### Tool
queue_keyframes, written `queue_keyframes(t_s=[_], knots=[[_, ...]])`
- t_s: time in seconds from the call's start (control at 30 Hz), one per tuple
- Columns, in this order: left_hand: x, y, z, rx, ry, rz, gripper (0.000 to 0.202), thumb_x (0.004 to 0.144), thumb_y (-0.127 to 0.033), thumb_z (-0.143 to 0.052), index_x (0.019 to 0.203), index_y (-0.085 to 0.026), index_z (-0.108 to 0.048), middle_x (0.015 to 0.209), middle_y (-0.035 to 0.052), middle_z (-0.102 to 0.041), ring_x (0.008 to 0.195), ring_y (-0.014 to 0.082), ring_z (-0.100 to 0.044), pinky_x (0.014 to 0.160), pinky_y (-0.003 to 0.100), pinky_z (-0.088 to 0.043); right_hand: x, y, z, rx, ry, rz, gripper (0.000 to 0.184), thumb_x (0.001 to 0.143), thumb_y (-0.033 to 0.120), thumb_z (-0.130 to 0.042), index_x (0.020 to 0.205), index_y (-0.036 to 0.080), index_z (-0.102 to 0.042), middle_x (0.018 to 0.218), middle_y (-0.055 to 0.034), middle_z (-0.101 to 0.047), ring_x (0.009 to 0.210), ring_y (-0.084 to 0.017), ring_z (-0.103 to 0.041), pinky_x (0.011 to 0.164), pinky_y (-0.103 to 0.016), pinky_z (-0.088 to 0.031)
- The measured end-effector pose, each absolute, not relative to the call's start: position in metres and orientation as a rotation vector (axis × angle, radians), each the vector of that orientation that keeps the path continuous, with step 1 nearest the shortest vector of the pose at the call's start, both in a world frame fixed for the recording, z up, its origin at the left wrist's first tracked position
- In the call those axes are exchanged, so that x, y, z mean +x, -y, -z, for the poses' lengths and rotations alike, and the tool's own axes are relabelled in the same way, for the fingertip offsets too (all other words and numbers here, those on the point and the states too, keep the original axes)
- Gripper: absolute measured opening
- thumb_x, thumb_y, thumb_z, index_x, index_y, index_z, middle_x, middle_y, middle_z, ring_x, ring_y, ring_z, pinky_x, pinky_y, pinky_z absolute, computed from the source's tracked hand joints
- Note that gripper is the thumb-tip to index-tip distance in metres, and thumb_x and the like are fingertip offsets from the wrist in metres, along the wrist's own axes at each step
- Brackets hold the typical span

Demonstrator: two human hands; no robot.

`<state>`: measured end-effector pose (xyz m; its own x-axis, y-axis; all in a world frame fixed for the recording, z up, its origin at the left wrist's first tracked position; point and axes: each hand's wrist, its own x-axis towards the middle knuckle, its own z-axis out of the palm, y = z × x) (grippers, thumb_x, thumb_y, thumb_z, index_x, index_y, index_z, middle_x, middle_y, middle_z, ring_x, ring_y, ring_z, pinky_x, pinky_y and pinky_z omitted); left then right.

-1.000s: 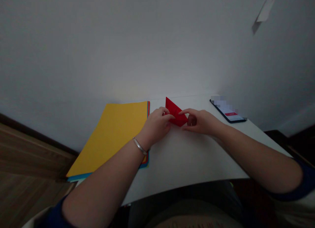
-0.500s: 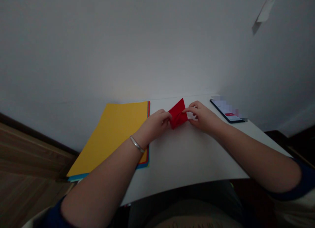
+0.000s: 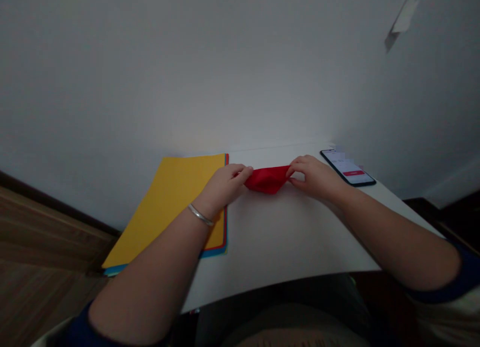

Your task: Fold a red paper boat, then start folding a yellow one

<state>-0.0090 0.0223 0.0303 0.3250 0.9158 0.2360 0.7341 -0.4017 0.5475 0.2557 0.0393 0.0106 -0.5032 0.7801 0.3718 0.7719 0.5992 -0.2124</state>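
A folded piece of red paper [image 3: 267, 179] is stretched out sideways between my two hands, just above the white table [image 3: 292, 237]. My left hand [image 3: 223, 185] pinches its left end, and a silver bangle sits on that wrist. My right hand [image 3: 315, 176] pinches its right end. The paper sags slightly in the middle into a boat-like shape.
A stack of coloured paper sheets [image 3: 176, 202] with a yellow one on top lies at the left of the table, partly under my left forearm. A phone [image 3: 347, 167] with a lit screen lies at the far right corner. A pale wall [image 3: 225, 72] rises right behind the table.
The red paper stood as an upright triangle between my fingers; my hands have moved apart and pulled it open into a wide, low shape.
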Motion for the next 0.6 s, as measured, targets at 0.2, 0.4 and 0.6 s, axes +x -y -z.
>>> queue_keyframes(t_s=[0.2, 0.4, 0.6], knots=[[-0.009, -0.023, -0.026, 2.451, -1.684, -0.598, 0.030, 0.088, -0.029, -0.042, 0.078, -0.017, -0.067, 0.083, 0.0066, -0.068, 0.074, 0.0191, -0.060, 0.067, 0.031, -0.045, 0.255, -0.038, -0.018, -1.242, 2.431, -0.014, 0.010, 0.082, 0.024, -0.060, 0.085, 0.024, -0.069, 0.100, -0.0049, -0.068, 0.098, -0.023, -0.060, 0.086, -0.037, -0.048], [-0.011, -0.022, -0.024, 2.397, -1.589, -0.899, 0.031, 0.090, -0.025, -0.041, 0.109, -0.015, -0.064, 0.110, 0.0095, -0.065, 0.099, 0.0200, -0.060, 0.090, 0.034, -0.048, 0.260, -0.036, -0.029, -1.326, 2.408, -0.128, 0.017, 0.081, 0.030, -0.060, 0.094, 0.025, -0.069, 0.096, -0.0027, -0.071, 0.084, -0.020, -0.063, 0.068, -0.030, -0.046], [-0.008, -0.017, -0.028, 2.298, -1.762, -0.964, 0.034, 0.092, -0.023, -0.039, 0.120, -0.013, -0.055, 0.118, 0.0135, -0.061, 0.110, 0.0236, -0.057, 0.098, 0.040, -0.046, 0.256, -0.029, -0.033, -1.459, 2.346, -0.095, 0.015, 0.081, 0.035, -0.060, 0.086, 0.027, -0.071, 0.081, -0.0008, -0.071, 0.069, -0.016, -0.062, 0.058, -0.027, -0.039]])
